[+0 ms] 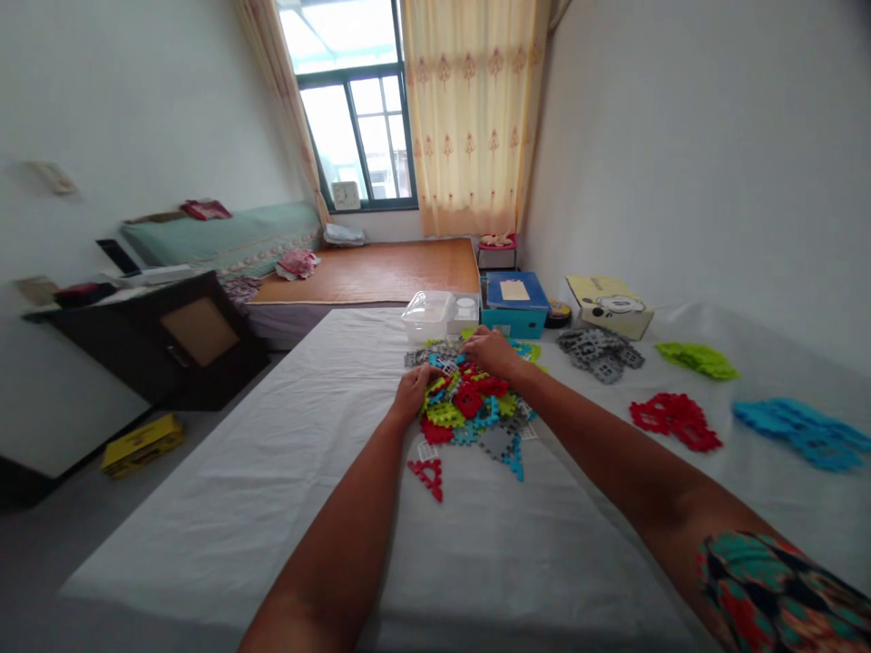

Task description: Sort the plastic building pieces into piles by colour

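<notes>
A mixed pile of notched plastic building pieces [469, 399] in red, lime, blue and grey lies on the white-covered table [319, 435]. At the pile's left edge is my left hand [412, 392], its fingers bent in against the pieces. My right hand [494, 352] reaches over the pile's far side with fingers curled down among the pieces. Both hands look closed, but whatever their fingertips hold is hidden. Close to the left hand is a small white window-shaped piece [447, 367]. A red triangular piece [428, 477] lies apart at the near side.
Sorted heaps lie on the right: grey pieces [599, 352], lime pieces [698, 359], red pieces [675, 420] and blue pieces [803, 432]. Behind the pile stand a clear plastic container [427, 315], a blue box [515, 304] and a pale yellow box [608, 306]. Beyond is a bed [387, 270].
</notes>
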{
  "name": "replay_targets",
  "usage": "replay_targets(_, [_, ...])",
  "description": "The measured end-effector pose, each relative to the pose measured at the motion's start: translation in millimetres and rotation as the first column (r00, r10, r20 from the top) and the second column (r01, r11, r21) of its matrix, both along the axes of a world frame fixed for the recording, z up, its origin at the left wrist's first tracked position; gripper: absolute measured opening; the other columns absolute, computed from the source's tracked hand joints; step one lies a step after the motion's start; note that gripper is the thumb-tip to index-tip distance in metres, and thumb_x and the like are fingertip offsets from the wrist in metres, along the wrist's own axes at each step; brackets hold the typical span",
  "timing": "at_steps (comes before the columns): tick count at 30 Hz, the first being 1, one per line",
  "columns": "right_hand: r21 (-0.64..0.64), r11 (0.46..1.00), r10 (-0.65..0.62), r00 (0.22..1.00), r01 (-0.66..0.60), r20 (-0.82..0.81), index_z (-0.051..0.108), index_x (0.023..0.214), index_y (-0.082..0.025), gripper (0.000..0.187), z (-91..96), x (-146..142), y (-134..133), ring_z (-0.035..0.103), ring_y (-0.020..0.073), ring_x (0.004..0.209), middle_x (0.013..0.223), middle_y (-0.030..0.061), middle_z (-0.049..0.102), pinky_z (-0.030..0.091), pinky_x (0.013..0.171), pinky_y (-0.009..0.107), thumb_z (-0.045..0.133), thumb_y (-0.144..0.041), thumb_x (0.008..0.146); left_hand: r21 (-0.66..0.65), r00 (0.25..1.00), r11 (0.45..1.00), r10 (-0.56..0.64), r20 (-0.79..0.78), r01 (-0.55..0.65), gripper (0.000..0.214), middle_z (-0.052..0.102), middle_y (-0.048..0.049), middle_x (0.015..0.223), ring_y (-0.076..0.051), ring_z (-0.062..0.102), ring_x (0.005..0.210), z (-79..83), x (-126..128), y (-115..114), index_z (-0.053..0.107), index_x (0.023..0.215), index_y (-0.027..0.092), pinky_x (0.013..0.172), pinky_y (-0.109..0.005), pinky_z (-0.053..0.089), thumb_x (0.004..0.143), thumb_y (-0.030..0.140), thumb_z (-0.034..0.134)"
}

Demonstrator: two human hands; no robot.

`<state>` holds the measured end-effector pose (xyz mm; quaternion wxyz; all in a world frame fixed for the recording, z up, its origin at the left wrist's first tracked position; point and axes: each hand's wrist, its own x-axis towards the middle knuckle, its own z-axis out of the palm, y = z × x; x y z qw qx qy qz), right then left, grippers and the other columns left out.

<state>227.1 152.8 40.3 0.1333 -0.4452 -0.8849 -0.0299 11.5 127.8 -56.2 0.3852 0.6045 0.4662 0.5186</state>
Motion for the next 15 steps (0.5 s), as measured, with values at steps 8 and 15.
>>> replay_targets(8, [-0.213,0.976,-0.084,0.810,-0.052,-0.580,0.069,0.106,-0.020,0.032,-6.3,101,-54,0.064,0.0198,0.082,0.097,0.0073,0.071,0.050,0.074,0.032,0.058,-0.041,0.084,-0.002,0.999,1.000,0.010,-0.036,-0.010,0.060,0.073,-0.0098,0.089,-0.023,0.066,0.085,7.6,1,-7,0.073,0.087,0.013,0.084,-0.036,0.050,0.080,0.067,0.047])
replay_targets(15, [-0.301,0.681,-0.599,0.270,0.668,-0.754,0.063,0.087,-0.025,0.025,-43.1,357,-130,0.063,0.0241,0.064,0.081,0.0143,0.068,0.050,0.056,0.038,0.065,-0.047,0.075,0.045,0.987,0.999,0.028,-0.160,-0.021,0.052,0.073,-0.0070,0.088,-0.022,0.064,0.087,12.0,0,-6,0.074,0.086,0.016,0.085,-0.034,0.048,0.083,0.059,0.045])
